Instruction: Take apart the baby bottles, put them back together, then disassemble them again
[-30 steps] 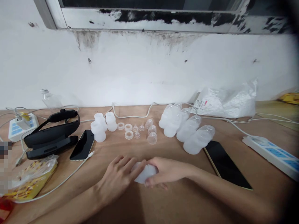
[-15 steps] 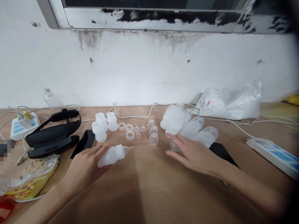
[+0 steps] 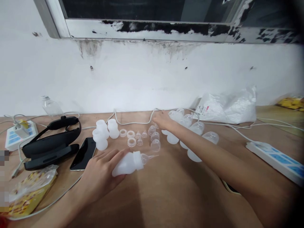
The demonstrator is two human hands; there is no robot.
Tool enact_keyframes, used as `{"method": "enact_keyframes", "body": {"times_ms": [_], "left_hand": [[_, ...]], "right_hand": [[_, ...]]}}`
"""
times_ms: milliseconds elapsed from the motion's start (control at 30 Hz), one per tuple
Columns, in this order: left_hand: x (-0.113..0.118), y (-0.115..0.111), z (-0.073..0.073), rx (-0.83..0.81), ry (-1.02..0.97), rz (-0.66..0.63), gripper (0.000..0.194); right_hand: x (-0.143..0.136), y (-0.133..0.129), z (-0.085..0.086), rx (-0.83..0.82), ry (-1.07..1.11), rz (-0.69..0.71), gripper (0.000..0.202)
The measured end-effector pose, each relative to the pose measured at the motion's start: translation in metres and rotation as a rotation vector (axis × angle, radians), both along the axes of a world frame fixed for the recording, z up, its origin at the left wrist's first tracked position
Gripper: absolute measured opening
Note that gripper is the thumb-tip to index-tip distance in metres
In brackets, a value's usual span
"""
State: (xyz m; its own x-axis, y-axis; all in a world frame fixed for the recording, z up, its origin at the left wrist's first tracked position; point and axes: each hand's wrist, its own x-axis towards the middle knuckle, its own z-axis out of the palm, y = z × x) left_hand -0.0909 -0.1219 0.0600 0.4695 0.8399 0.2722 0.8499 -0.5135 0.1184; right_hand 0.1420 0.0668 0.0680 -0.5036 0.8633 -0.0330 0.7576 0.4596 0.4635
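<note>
My left hand is wrapped round a small milky feeding bottle, tilted on its side. Its white collar and clear nipple with a long thin tip point right. At the back of the table my right hand has its fingers curled together beside the clear dome caps; what they pinch, if anything, I cannot make out. Left of the caps lie small clear nipples and white collar rings. Open milky bottles stand further left. Several capped bottles stand under and around my right forearm, partly hidden.
Left are a phone, a black headset, a snack bag and a power strip. A white plastic bag lies back right, another power strip at right. Cables run along the wall.
My right hand has left a capped bottle at the front of the group and reached back and left to the dome caps. My left hand has moved right with the feeding bottle.
</note>
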Motion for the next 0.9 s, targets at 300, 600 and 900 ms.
{"method": "enact_keyframes", "body": {"times_ms": [300, 600, 900], "left_hand": [[0.000, 0.003, -0.002, -0.043, -0.026, 0.026, 0.046], [0.000, 0.005, -0.013, -0.003, 0.015, 0.015, 0.044], [0.011, 0.004, -0.024, 0.077, 0.134, -0.126, 0.046]], "right_hand": [[0.000, 0.012, -0.026, -0.173, -0.049, -0.049, 0.029], [0.008, -0.048, 0.013, -0.108, 0.321, 0.099, 0.030], [-0.022, -0.141, -0.026, -1.411, 1.124, -0.156, 0.053]]}}
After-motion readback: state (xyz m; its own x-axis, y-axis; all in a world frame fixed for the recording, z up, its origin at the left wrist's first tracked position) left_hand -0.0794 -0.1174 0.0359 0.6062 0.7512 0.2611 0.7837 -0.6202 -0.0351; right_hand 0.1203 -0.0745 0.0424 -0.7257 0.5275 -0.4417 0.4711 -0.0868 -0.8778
